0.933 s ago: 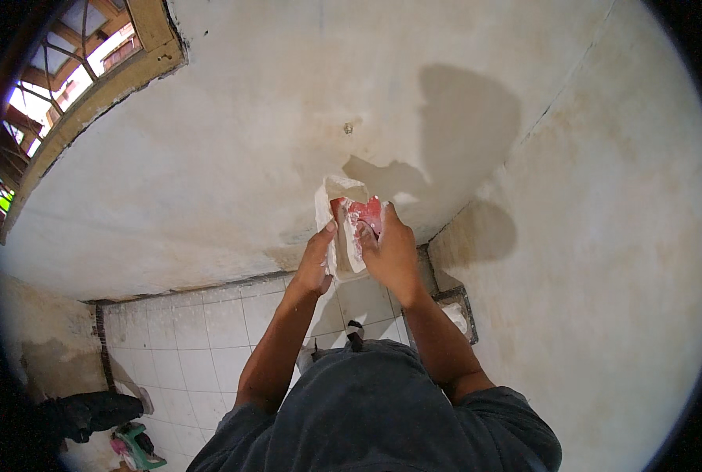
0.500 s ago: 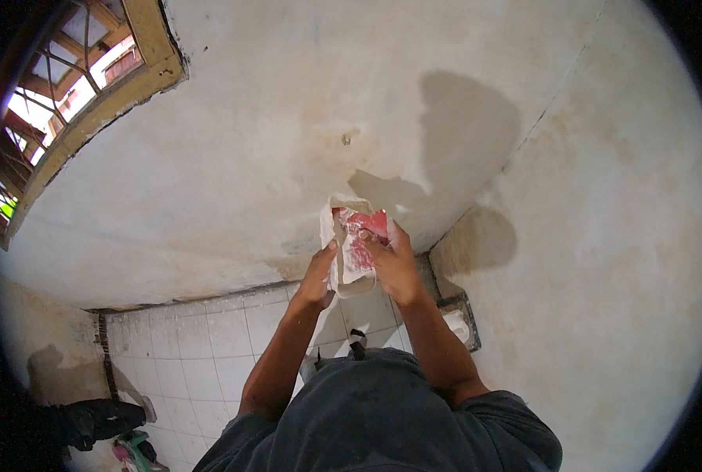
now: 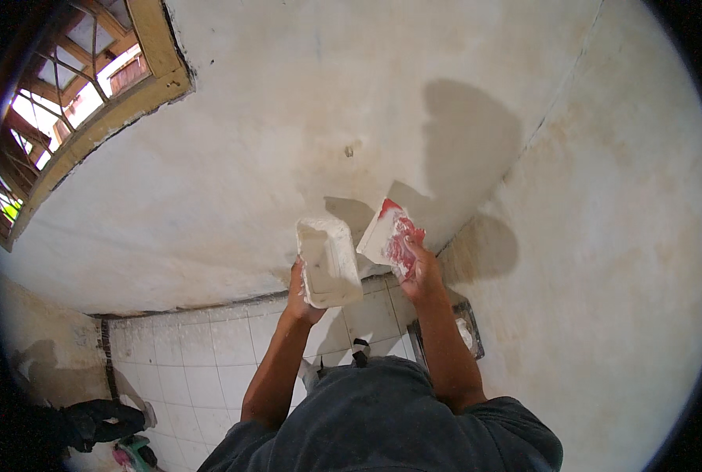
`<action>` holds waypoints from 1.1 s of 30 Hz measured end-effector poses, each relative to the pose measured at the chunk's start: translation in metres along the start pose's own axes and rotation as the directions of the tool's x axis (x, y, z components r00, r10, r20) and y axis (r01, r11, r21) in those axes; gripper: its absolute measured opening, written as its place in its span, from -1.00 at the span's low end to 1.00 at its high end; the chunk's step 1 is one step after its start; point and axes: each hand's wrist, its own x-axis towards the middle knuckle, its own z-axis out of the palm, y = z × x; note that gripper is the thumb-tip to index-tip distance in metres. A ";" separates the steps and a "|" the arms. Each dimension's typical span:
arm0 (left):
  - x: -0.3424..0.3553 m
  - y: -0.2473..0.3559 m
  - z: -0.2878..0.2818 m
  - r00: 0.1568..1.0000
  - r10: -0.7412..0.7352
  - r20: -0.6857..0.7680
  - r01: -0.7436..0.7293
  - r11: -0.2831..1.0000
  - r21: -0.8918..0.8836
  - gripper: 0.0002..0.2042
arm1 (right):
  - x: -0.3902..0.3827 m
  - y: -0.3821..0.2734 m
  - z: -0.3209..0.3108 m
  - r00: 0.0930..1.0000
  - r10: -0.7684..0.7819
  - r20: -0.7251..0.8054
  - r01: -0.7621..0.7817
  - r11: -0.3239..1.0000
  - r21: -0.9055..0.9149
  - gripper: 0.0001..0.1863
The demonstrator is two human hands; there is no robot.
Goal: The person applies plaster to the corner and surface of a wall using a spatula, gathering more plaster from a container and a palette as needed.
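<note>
My left hand (image 3: 300,297) grips an off-white rectangular tub (image 3: 327,259) by its left side, fingers wrapped on it; the tub's inside is coated with pale paste. Just to the right of the tub, my right hand (image 3: 422,275) is closed on a red flat spreader (image 3: 394,236) smeared with white paste, a broad pale layer across its face. The spreader is tilted and clear of the tub. Both are held in front of the pale wall (image 3: 335,94).
A barred wooden window (image 3: 84,63) is upper left, a wall corner at right. Below are white floor tiles (image 3: 217,338), a dark-edged tray (image 3: 473,330), dark cloth or clothing (image 3: 99,421) and a small green and pink pile (image 3: 135,456) at lower left.
My right hand has lifted the spreader out of the tub and moved it rightward. My left hand has moved left and down with the tub, now separate from the spreader.
</note>
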 end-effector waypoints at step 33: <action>-0.054 0.016 -0.021 0.994 0.110 -0.029 -0.107 0.991 0.085 -0.24 | 0.082 -0.090 0.171 -0.344 -0.431 0.834 0.368 -0.879 -0.302 -0.63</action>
